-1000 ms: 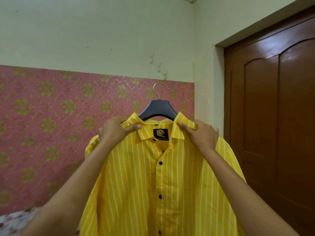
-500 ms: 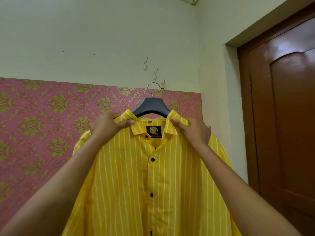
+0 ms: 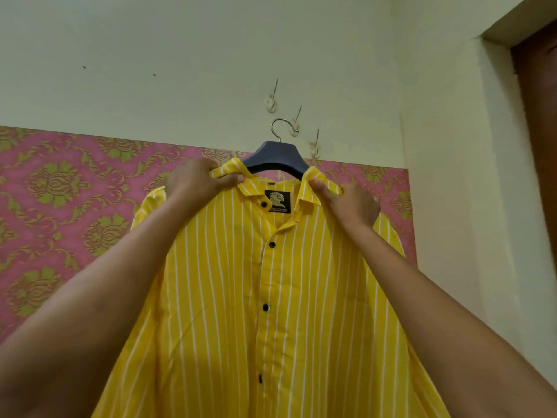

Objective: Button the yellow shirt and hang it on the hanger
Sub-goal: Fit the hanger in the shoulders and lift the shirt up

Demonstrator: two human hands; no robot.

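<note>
The yellow shirt (image 3: 271, 297) with white stripes and black buttons hangs on a dark hanger (image 3: 278, 158), held up in front of the wall. Its front is buttoned below the open collar. My left hand (image 3: 196, 184) grips the left shoulder by the collar. My right hand (image 3: 349, 203) grips the right shoulder beside the collar. The hanger's metal hook (image 3: 280, 128) is level with the middle wall hook (image 3: 297, 122), just left of it; whether they touch I cannot tell.
Three metal wall hooks run diagonally on the pale wall, the top one (image 3: 272, 95) and the lowest (image 3: 315, 144) among them. Pink patterned wallpaper (image 3: 60, 191) covers the lower wall. A brown wooden door (image 3: 539, 116) stands at the right edge.
Both hands have lifted the shirt and hanger up and toward the wall hooks. The view has tilted upward and drawn closer to the wall; the door has slid to the right edge.
</note>
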